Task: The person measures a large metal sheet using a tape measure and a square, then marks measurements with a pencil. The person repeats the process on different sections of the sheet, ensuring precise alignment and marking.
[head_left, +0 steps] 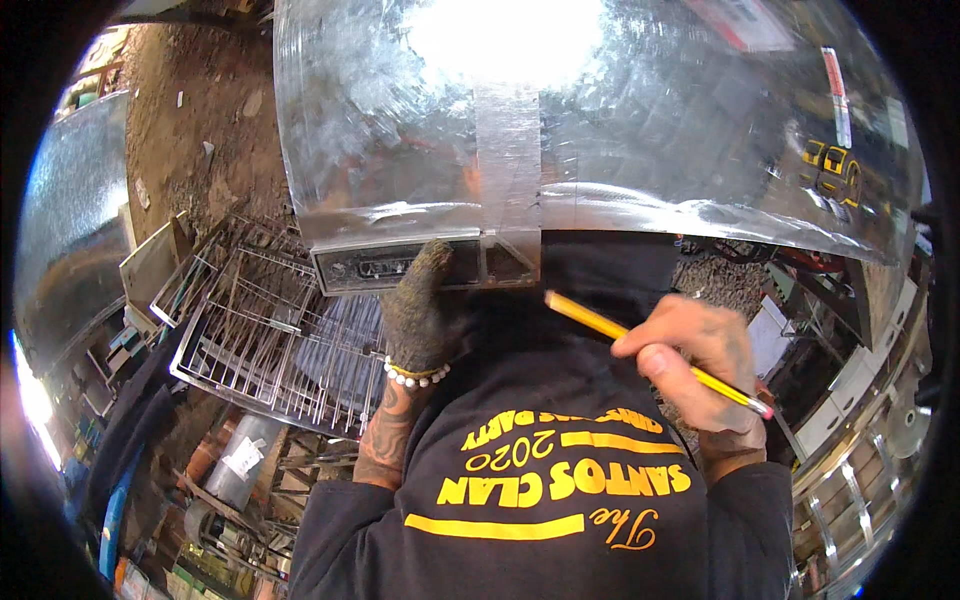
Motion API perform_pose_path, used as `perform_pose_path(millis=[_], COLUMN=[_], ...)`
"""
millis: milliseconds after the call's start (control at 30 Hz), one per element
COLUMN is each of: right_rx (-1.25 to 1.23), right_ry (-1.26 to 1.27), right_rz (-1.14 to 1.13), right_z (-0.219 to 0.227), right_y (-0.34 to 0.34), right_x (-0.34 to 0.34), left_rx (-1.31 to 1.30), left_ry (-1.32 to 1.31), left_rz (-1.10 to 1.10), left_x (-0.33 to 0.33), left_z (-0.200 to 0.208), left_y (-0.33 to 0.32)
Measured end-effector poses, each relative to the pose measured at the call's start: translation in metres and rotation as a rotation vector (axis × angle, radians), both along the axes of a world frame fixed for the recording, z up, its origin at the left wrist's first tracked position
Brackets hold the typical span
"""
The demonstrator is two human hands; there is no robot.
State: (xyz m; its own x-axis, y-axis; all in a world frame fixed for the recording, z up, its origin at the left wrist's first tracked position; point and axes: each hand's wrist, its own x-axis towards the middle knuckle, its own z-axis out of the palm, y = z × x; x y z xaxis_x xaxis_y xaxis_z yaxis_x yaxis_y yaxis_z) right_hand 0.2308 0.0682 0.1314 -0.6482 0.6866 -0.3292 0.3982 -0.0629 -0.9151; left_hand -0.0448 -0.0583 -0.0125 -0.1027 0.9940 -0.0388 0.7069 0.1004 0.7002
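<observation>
A large shiny metal sheet [640, 150] lies in front of me, its near edge facing my body. Across it runs the flat blade of a metal square [508, 150], whose stock sits along the sheet's near left edge. My left hand [418, 315], in a dark grey work glove, grips this stock, with a gloved digit laid over its face; the rest of its grip is hidden. To the right, clear of the sheet, my bare right hand [690, 355] holds a yellow pencil [590, 318] between thumb and fingers. The pencil's point is toward the square and its pink eraser toward my wrist.
Left of my glove stands a wire rack [270, 330], with a grey metal cylinder [240, 462] and assorted scrap below. Yellow-and-black tools [830, 168] show at the sheet's right. Bare dirt ground [195, 110] lies far left; a white panel [850, 390] and metal rails stand right.
</observation>
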Motion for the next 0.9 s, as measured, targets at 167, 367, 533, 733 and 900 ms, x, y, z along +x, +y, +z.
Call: perform_pose_path(millis=[167,367,533,733,900], right_rx=[0.127,0.229,0.36,0.065,0.101], right_ry=[0.058,0.083,-0.075,-0.026,0.072], right_rz=[-0.612,-0.543,-0.282,-0.352,-0.616], right_z=[-0.023,-0.053,-0.036,-0.012,-0.033], right_y=[0.008,0.036,0.004,-0.003,0.036], right_x=[-0.018,-0.041,-0.029,-0.007,-0.041], left_rx=[0.021,-0.01,-0.108,-0.044,-0.079], left_ry=[-0.05,0.017,-0.086,-0.267,-0.308], left_rz=[-0.012,-0.026,0.026,0.064,0.038], left_x=[0.0,-0.001,0.0,0.001,-0.001], left_z=[0.004,-0.004,-0.002,-0.016,-0.016], left_y=[0.007,0.003,-0.001,-0.011,-0.008])
